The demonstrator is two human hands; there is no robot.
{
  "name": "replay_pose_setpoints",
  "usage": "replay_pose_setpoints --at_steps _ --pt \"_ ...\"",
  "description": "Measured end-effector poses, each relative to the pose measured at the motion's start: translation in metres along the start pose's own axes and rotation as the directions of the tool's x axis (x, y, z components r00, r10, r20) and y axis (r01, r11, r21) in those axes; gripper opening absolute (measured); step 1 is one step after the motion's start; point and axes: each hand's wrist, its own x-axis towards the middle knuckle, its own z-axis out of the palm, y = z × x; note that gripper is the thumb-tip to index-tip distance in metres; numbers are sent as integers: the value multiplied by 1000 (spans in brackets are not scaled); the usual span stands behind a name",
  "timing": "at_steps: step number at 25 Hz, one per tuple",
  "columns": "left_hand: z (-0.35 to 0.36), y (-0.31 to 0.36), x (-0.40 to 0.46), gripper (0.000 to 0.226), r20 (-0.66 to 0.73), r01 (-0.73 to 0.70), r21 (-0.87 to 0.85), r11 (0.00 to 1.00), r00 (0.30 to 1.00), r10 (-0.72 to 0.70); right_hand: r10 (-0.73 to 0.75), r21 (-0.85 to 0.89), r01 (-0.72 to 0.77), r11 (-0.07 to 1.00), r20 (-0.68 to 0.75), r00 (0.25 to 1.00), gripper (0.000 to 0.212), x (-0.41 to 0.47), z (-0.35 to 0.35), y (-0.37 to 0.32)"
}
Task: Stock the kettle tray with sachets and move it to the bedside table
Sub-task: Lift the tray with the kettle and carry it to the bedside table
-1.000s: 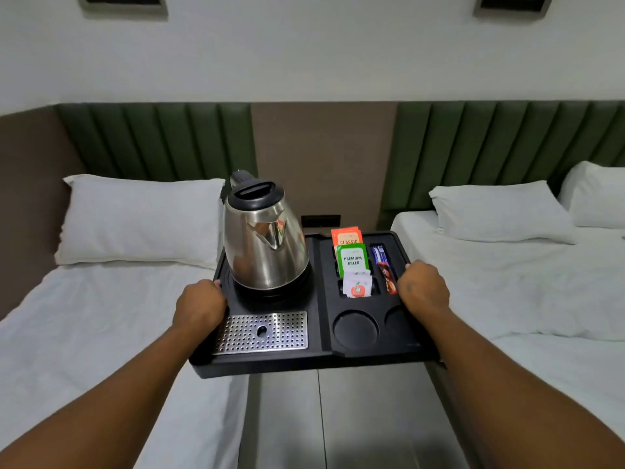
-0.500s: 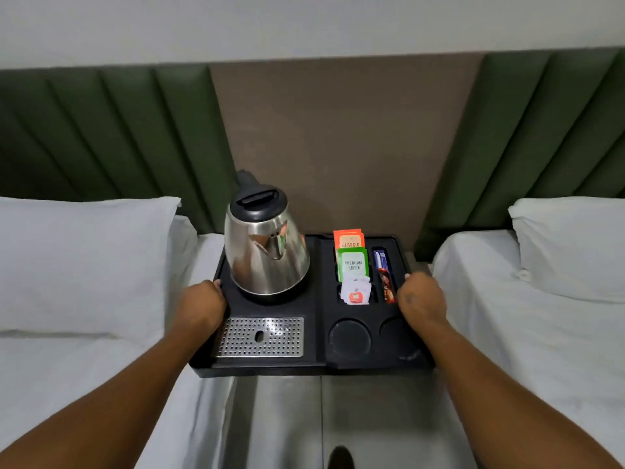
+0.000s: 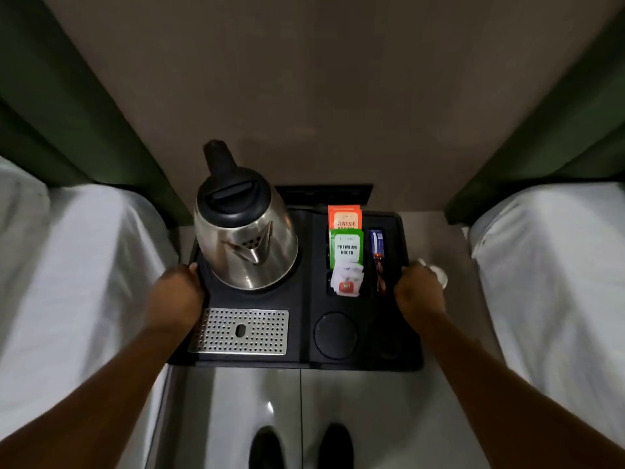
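**While both hands hold it, the stocked tray arrives over the bedside bench**

Compared with one second ago, when the tray (image 3: pixel 304 360) was carried in front of the two beds, it is now at the wall, between the two mattresses, above the grey bedside bench (image 3: pixel 436 238). Whether its underside already touches the bench I cannot tell; its near edge reaches out past the bench, above the floor.

On the tray, the kettle (image 3: pixel 247 245) stands upright in the back left part, and the perforated drip grate (image 3: pixel 238 331) lies in front of the kettle. Right of the kettle, the sachets (image 3: pixel 345 247) stand in their slots as before: orange behind, green in front, a small white one nearest, and dark sticks beside them.

The left hand (image 3: pixel 176 292) is closed on the left rim beside the kettle; the right hand (image 3: pixel 417 292) is closed on the right rim beside the sachets.

In my judgement the stocking is finished and the carrying is almost done. What remains is to push the tray back fully and release it. Something small and white (image 3: pixel 436 272) lies on the bench just behind the right hand; it may be in the way.
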Motion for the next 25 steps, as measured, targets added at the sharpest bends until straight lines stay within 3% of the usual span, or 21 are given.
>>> replay_pose_setpoints --at_steps 3,8,15,25 --pt "71 -20 18 41 22 10 60 998 1000 -12 44 -39 -42 998 56 997 20 40 56 14" --pt "131 -38 23 37 0 69 13 998 998 -69 58 -74 -55 996 40 997 19 72 108 18" --pt "162 -55 37 42 -23 92 -35 995 995 -93 -15 -165 19 986 24 1000 17 101 127 -2" --pt "184 -61 50 47 -9 40 -22 999 999 -40 28 -145 -24 989 28 999 16 109 145 11"
